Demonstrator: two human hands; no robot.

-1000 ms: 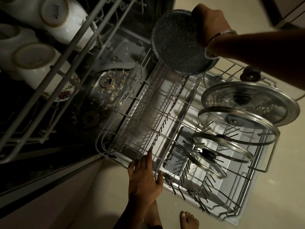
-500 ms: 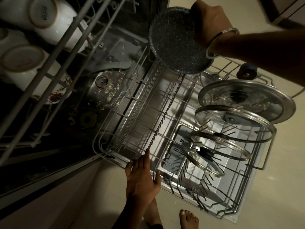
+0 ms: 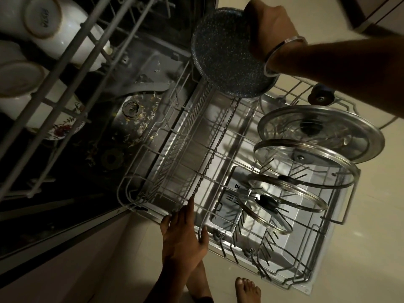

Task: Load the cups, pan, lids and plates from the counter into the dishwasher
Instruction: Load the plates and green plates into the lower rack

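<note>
My right hand (image 3: 269, 25) grips a dark speckled pan (image 3: 223, 55) by its rim. The pan is tilted over the far end of the pulled-out lower rack (image 3: 140, 171), and its lower edge is close to the rack wires. My left hand (image 3: 183, 237) rests with straight fingers on the rack's near edge. Several glass and steel lids (image 3: 341, 136) stand on edge in the tines on the rack's right side. White cups (image 3: 59, 33) sit upside down in the upper rack (image 3: 54, 77).
A floral dish (image 3: 63, 127) shows below the upper rack. The tub floor with spray arm and filter (image 3: 131, 108) carries food scraps. The left half of the lower rack holds no dishes. My bare foot (image 3: 247, 289) stands on the pale floor beside the open door.
Hardly anything differs. The view has shifted a little. The pan stays held over the rack's far end and my left hand stays on the near edge.
</note>
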